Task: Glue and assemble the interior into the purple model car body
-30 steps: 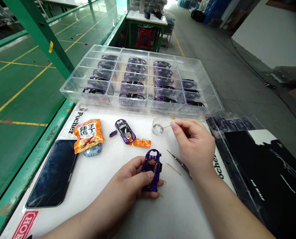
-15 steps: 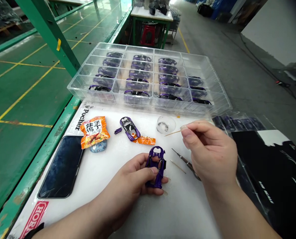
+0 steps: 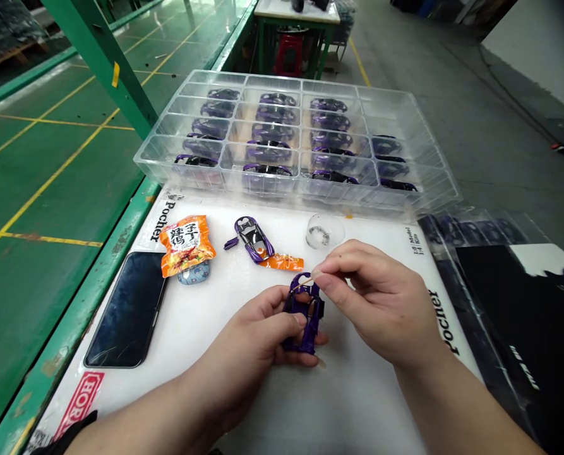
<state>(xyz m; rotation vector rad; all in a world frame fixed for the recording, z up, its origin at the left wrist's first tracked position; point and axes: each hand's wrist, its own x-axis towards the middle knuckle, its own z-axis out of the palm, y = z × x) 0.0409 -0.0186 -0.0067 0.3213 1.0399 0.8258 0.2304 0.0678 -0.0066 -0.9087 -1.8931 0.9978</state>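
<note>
My left hand grips a purple toy car body shell between thumb and fingers, above the white work surface. In my right hand a thin wooden toothpick is pinched between thumb and forefinger. Its tip lies over the upper end of the shell; whether it touches cannot be made out. Farther back, another purple and black car body rests partly on an orange wrapper strip, with a small purple part to its left. A clear round cup stands beyond my right hand.
A clear compartment tray holding many purple car bodies spans the back. To the left are a phone, an orange snack packet and a blue patterned object. Black sheeting lies at the right; a green post rises at left.
My right hand has moved left, bringing the toothpick from beside the cup to over the shell. It now covers the metal hand tool and loose stick. The camera view has shifted slightly.
</note>
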